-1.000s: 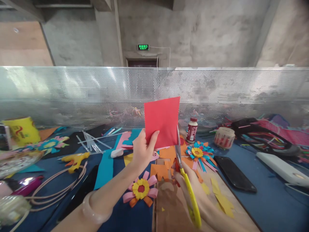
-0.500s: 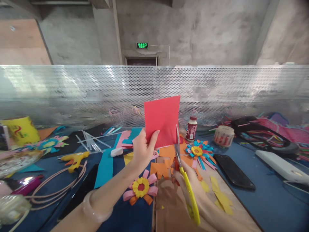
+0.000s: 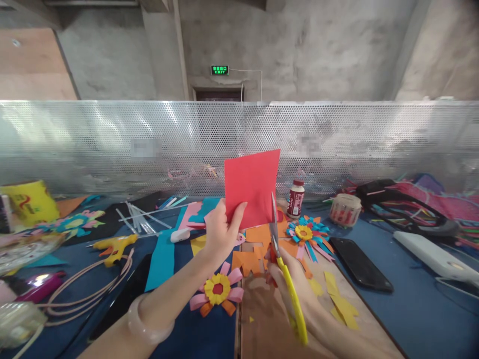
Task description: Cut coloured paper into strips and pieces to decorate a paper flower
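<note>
My left hand (image 3: 221,230) pinches a red sheet of paper (image 3: 252,184) near its lower left corner, thumb on the near face, and holds it up above the table. In my right hand (image 3: 290,279) is a pair of scissors (image 3: 275,238) with yellow and orange handles. Their blades point upward at the sheet's lower right edge; whether they bite into the paper I cannot tell. Below my left wrist lies a paper flower (image 3: 217,290) with pink and orange loops and a yellow centre. Orange paper pieces (image 3: 245,263) lie under the scissors.
A second, blue and orange flower (image 3: 305,233), a bottle (image 3: 295,199), a tape roll (image 3: 345,210) and a black phone (image 3: 361,264) stand or lie to the right. At left are a yellow glue gun (image 3: 114,248), its coiled cable and glue sticks (image 3: 144,219). A perforated metal panel (image 3: 239,129) borders the back.
Almost nothing differs. The scissors' blades have shifted very slightly left against the red paper's edge, while the left hand keeps its hold.
</note>
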Available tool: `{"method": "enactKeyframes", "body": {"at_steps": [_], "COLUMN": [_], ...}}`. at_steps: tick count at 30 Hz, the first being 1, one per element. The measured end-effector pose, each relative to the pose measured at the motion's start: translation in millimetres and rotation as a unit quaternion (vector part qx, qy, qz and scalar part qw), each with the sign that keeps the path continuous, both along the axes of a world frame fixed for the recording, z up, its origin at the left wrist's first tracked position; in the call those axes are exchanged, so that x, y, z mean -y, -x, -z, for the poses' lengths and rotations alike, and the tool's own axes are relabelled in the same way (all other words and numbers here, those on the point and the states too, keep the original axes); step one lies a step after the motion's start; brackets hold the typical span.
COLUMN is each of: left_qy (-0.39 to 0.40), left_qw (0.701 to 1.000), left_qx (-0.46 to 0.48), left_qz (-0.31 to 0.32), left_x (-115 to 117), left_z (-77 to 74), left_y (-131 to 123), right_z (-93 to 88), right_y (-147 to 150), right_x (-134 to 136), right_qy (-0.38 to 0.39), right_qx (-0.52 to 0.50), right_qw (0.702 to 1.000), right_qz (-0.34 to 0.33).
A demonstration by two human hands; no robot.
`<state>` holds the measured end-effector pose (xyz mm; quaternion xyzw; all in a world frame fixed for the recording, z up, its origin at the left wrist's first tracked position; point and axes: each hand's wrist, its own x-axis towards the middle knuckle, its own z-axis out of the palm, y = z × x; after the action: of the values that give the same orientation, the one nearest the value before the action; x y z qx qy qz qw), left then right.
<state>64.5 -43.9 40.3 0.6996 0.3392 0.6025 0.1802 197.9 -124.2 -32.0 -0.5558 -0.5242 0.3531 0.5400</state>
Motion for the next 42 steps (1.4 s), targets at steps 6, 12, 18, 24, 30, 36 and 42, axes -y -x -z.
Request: {"method": "enactKeyframes", "body": {"at_steps": [6,12,18,24,30,36,42], "left_qy": [-0.001,0.000,0.004,0.009,-0.005,0.005,0.003], "left_qw": [1.000,1.000,1.000,1.000,1.000,1.000,1.000], "left_qx": [0.001,0.005,0.021,0.026,0.020,0.021,0.018], "left_qz": [0.001,-0.006,-0.007,0.011,0.013,0.022,0.008], "left_x": [0.6,0.7,1.6,3.9,4.7,4.0,2.8], "left_z": [-0.1,2.1,1.9,0.4,-1.1,-1.3,0.2], "left_y": [-0.3,-1.2,-1.9,-2.0,-1.1,-0.9,-1.1], "right_z": [-0.6,6.1,4.5,-1.0,-2.1,6.1,10.1], "right_y": [1.5,1.5,0.5,0.9,0.3,-2.4,-3.1], "right_x": [1.1,-1.0,-1.1,1.5,1.3,-5.7,-8.7], "right_qy": [0.004,-0.006,-0.027,-0.031,-0.030,-0.030,-0.016], "right_qx": [0.005,0.043,0.069,0.071,0.086,0.121,0.132], "right_qw": [1.000,0.999,0.997,0.997,0.995,0.991,0.989], "right_qz": [-0.007,0.016,0.013,0.021,0.035,0.056,0.070]}}
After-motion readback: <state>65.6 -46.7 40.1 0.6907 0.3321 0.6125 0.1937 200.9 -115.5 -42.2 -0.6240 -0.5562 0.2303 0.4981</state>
